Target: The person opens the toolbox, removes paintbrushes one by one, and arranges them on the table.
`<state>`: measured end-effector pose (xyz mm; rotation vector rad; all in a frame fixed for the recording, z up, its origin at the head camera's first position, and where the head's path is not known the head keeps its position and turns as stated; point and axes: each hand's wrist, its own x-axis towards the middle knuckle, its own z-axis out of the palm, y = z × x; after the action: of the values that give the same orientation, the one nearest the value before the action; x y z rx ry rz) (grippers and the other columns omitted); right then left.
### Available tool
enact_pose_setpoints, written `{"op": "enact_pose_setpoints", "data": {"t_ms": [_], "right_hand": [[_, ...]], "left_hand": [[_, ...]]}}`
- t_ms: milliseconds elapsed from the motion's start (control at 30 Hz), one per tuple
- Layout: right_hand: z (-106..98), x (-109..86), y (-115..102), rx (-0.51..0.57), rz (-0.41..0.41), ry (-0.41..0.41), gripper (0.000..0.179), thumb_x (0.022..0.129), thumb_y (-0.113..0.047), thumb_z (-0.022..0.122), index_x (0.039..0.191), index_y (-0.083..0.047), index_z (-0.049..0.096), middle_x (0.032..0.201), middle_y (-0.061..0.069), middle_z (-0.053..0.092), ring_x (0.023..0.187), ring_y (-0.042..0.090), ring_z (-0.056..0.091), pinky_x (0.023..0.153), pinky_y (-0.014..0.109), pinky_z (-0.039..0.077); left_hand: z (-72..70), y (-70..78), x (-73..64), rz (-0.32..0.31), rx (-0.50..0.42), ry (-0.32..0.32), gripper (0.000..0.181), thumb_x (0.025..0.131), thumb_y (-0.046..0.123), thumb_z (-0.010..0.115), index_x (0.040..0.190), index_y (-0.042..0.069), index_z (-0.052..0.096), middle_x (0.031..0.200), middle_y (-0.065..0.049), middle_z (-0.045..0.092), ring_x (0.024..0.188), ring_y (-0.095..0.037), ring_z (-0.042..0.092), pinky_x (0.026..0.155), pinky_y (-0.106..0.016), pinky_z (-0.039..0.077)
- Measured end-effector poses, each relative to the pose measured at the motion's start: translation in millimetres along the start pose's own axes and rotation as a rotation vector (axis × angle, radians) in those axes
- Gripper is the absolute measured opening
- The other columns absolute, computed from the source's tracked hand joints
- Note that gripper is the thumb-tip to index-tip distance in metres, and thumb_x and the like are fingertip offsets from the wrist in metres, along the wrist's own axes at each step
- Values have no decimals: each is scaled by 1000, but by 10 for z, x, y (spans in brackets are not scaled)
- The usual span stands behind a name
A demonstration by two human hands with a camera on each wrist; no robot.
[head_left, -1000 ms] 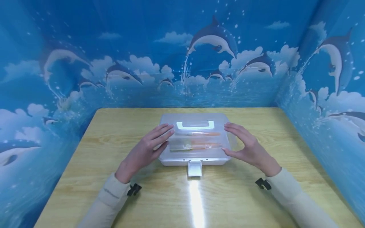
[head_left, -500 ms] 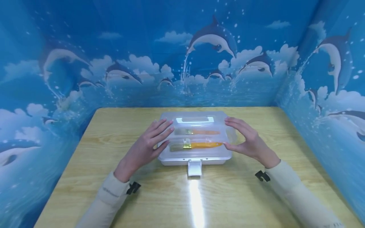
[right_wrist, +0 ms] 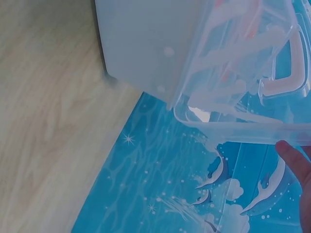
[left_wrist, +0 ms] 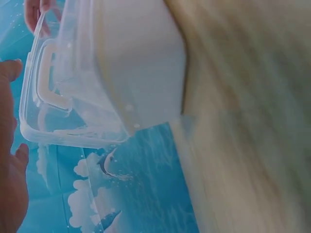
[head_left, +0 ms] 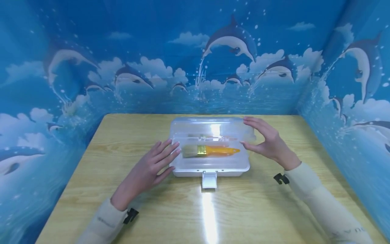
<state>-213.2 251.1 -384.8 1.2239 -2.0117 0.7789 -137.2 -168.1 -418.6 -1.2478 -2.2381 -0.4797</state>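
Note:
A translucent plastic storage box [head_left: 210, 165] stands on the table, its front latch [head_left: 209, 180] hanging down. The lid [head_left: 195, 127] is tilted up and back, with a white handle [left_wrist: 47, 73] on it. Inside lies a paintbrush [head_left: 220, 150] with an orange handle and gold ferrule. Behind it are faint orange shapes, too blurred to tell. My right hand [head_left: 269, 142] is spread at the lid's right end; its thumb [right_wrist: 291, 156] touches or nearly touches the rim. My left hand [head_left: 149, 167] is at the box's left side, fingers extended, holding nothing.
The wood-grain table [head_left: 146, 217] extends around the box, with a bright light reflection in front. A blue dolphin-print backdrop [head_left: 146, 98] rises close behind the table and along both sides. Black clips [head_left: 281, 178] sit at the sleeve cuffs.
The lid has swung up and back, and the paintbrush shows more clearly. My left hand has moved down and left, off the lid. My right hand has risen slightly with it.

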Motion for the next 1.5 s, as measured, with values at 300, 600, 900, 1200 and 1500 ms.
{"op": "enact_pose_setpoints", "data": {"t_ms": [300,600,900,1200,1500], "right_hand": [[-16,117,115,-36,46,-28,63,97,-48,65,128,8,63,133,24,64,123,36,61,114,18,41],[8,188,231,-112,14,-50,62,101,-48,58,130,7,62,134,24,63,125,36,60,119,22,38],[-16,236,298,-167,45,-116,63,105,-49,50,138,5,56,140,23,59,128,40,56,120,31,39],[-30,314,385,-152,113,-165,63,104,-49,46,142,0,54,145,21,56,130,42,55,110,49,49],[-45,379,463,-110,186,-207,56,104,-40,52,146,-3,52,149,19,53,135,41,51,107,61,47]], "left_hand": [[-4,95,-209,-25,59,-203,54,113,37,30,160,12,32,167,-7,31,152,-34,31,129,-47,20],[-5,180,-350,-85,58,-326,64,106,39,50,162,14,29,168,-5,27,155,-28,24,131,-42,9],[15,253,-465,-120,35,-369,77,98,37,65,162,15,27,168,-4,26,154,-29,27,130,-45,13],[20,272,-533,-168,19,-425,71,102,40,58,161,15,28,168,-1,27,153,-25,30,126,-50,21],[31,207,-502,-188,-20,-444,64,106,45,49,160,15,32,167,1,28,154,-22,28,124,-52,28]]}}
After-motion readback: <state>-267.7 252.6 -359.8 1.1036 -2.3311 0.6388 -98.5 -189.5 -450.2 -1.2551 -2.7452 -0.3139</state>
